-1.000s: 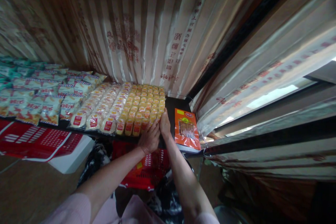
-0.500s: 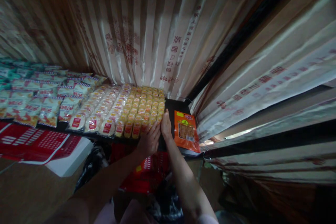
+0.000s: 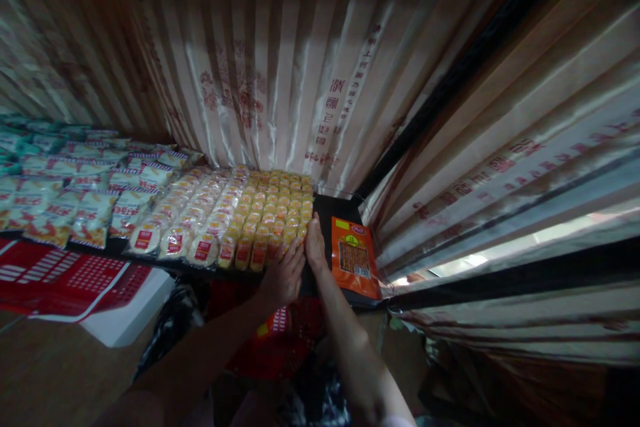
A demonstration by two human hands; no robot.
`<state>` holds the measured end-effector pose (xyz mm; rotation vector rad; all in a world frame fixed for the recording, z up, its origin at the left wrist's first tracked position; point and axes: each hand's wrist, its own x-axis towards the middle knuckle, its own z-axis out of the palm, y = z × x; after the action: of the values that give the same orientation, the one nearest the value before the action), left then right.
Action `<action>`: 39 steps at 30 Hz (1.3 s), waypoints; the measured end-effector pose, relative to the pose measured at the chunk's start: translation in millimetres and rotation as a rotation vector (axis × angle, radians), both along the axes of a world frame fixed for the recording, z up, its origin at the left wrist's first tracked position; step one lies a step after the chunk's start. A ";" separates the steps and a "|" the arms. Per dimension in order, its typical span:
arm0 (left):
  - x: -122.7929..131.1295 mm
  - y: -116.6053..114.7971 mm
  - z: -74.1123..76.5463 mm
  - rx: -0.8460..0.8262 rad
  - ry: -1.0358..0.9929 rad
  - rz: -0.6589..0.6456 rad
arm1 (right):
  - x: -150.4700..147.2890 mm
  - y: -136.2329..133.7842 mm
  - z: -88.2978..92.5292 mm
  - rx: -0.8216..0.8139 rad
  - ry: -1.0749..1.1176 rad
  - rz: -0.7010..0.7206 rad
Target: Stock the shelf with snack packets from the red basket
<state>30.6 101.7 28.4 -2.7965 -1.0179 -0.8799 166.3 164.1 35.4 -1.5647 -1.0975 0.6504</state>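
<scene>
Rows of small yellow-wrapped snack packs [image 3: 273,210] stand in a tight block on a black shelf [image 3: 324,208]. My left hand [image 3: 284,273] lies against the front of this block at its right corner, fingers stretched out and covering the nearest packs. Along the block's right side, my right hand [image 3: 315,245] rests flat with its fingers straight. The two hands are close together around the corner. Neither one grasps a pack. Just right of my right hand lies an orange snack bag [image 3: 354,257] with a window showing brown sticks.
Left of the yellow packs run rows of clear-wrapped round snacks [image 3: 193,220], then white snack bags [image 3: 93,210] and green bags [image 3: 20,140]. Pleated printed curtains [image 3: 280,67] hang behind and to the right. A red and white box [image 3: 65,280] is below the shelf front.
The view has tilted slightly, so the shelf and goods sit a little lower in the picture. Both hands keep nearly the same place against the yellow packs.
</scene>
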 end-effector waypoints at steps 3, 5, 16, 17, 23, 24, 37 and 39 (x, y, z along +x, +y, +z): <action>0.2 -0.1 0.1 -0.002 0.007 0.003 | -1.1 0.7 0.1 -0.030 0.018 0.010; 0.5 -0.3 -1.2 0.005 0.003 0.009 | -1.5 1.1 0.1 -0.038 0.009 0.022; -0.9 -0.1 -1.6 0.069 0.035 0.023 | -5.4 -18.1 10.0 0.044 0.040 -0.131; -1.1 -0.1 -1.6 0.073 0.042 0.020 | -6.0 -22.8 9.9 0.049 0.044 -0.140; -2.5 0.4 -4.0 0.083 0.029 -0.005 | -16.3 -57.0 11.6 0.085 0.103 -0.185; -3.1 0.6 -3.6 0.083 0.021 -0.013 | -19.3 -63.7 12.8 0.093 0.118 -0.197; -10.6 -55.5 -24.7 -0.004 -0.134 -0.154 | -55.3 -165.3 -5.2 0.105 0.087 -0.202; -14.7 -68.6 -31.3 -0.059 -0.112 -0.175 | -57.9 -177.1 -11.6 0.098 0.068 -0.212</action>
<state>15.9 33.1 -2.8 -2.9514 -0.8335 -1.0534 108.4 -13.0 23.8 -1.5379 -0.8853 0.4957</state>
